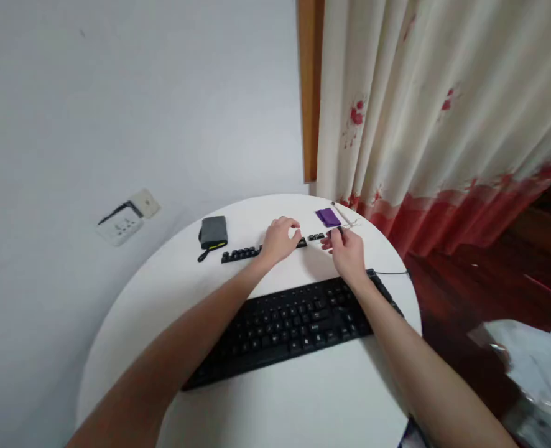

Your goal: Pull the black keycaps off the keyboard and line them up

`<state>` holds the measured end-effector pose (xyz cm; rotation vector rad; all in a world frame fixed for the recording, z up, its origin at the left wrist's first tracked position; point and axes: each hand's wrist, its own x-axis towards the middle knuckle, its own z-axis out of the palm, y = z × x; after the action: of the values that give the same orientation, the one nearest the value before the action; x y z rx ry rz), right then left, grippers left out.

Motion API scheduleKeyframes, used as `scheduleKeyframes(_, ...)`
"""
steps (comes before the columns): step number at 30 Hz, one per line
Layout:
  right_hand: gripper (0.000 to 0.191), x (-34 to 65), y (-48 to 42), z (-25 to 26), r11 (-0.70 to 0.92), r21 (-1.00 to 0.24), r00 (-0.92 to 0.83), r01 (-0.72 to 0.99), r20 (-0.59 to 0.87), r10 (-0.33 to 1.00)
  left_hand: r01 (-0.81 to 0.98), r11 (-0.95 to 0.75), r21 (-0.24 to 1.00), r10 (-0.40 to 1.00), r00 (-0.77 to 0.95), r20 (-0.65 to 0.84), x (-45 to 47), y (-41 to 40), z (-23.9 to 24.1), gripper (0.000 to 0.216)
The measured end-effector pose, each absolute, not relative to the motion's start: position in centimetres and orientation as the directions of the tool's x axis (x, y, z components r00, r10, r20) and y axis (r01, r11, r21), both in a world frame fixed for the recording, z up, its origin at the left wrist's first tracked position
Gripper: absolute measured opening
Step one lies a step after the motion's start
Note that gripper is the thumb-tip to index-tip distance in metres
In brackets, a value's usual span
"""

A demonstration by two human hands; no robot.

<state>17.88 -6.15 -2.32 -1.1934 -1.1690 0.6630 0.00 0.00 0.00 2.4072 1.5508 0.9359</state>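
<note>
A black computer keyboard (298,320) lies across the round white table (275,404), under both of my forearms. Beyond it runs a row of small black keycaps (240,254), partly covered by my left hand (279,241). That hand hovers at the row with fingers curved and thumb apart, nothing visible between them. Further right, a short group of keycaps (316,237) sits between my two hands. My right hand (347,251) pinches a small dark piece that looks like a keycap (335,231), held just above the table past the keyboard's far right corner.
A grey pouch (214,232) with a dark loop lies at the far left of the table. A purple cloth (328,217) and a thin light stick-like tool (343,213) lie at the far right. Curtains (397,124) hang behind; a plastic bag (532,367) stands at right.
</note>
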Motion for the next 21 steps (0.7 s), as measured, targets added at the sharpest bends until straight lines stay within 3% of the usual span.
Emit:
scheduleKeyframes(3,0.039,18.1,-6.1,-2.1,0.299,-0.940,0.373,0.166,0.340,0.863,0.741,-0.456,0.493,0.890,0.395,0.228,-1.1,-1.3,2.6,0.028)
scheduleKeyframes(5,0.039,18.4,-6.1,-2.0,0.316,-0.932,0.406,0.175,0.361,0.840,0.711,-0.533,0.459,0.830,0.544,0.121,-1.6,-3.7,3.5,0.037)
scheduleKeyframes(7,0.038,18.8,-6.0,-1.9,0.336,-0.924,0.427,0.184,0.383,0.819,0.681,-0.614,0.399,0.750,0.661,0.026,-1.7,-7.2,3.5,0.068)
scheduleKeyframes(11,0.029,19.5,-5.7,-1.9,0.325,-0.931,0.439,0.166,0.365,0.821,0.734,-0.591,0.335,0.721,0.667,-0.188,-1.3,-13.9,1.4,0.119)
scheduleKeyframes(13,0.025,19.6,-5.6,-1.9,0.320,-0.933,0.424,0.166,0.360,0.831,0.742,-0.604,0.290,0.719,0.664,-0.205,-1.0,-15.6,0.4,0.128)
scheduleKeyframes(21,0.026,19.0,-6.3,-1.0,0.338,-0.930,0.212,0.141,0.362,0.908,0.731,-0.645,0.222,0.722,0.678,-0.137,-2.4,-15.4,-0.7,0.125)
